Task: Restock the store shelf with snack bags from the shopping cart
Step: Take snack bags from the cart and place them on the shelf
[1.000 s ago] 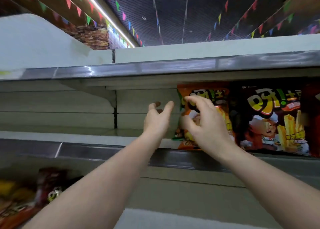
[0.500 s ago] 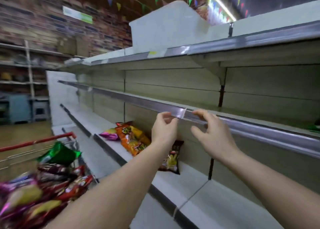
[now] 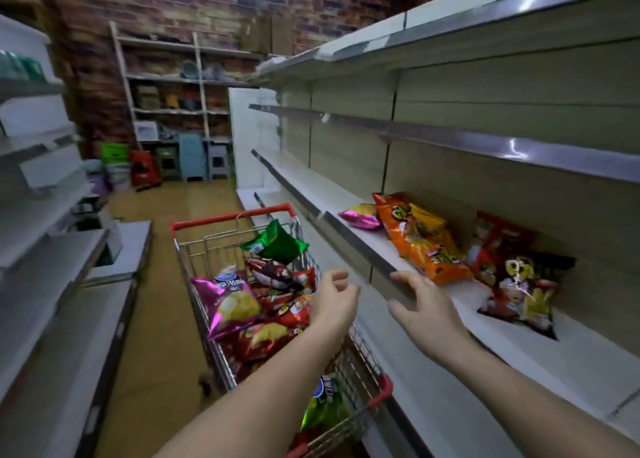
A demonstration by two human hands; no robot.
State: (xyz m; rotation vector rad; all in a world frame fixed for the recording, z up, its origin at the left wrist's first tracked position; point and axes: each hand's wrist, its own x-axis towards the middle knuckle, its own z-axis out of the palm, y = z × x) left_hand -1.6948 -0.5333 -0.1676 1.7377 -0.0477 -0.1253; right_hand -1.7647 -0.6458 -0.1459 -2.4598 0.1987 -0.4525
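Both hands empty, fingers loosely apart. Left hand (image 3: 334, 305) hovers over snack bags (image 3: 242, 305) in cart (image 3: 232, 218), nearer than right hand (image 3: 420, 310) by shelf (image 3: 360, 239) edge.

Both empty hands, left hand (image 3: 334, 300) and right hand (image 3: 420, 307), hover loosely curled between the shopping cart (image 3: 235, 219) at nine o'clock and the shelf (image 3: 491, 322) of snack bags (image 3: 420, 241) at three o'clock.

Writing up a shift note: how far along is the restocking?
Early on. Done: a pink bag, orange bags and red bags lie on the shelf. In hand: nothing; the left hand and right hand are empty, above the cart. Left: the cart's many bags, including a green bag.
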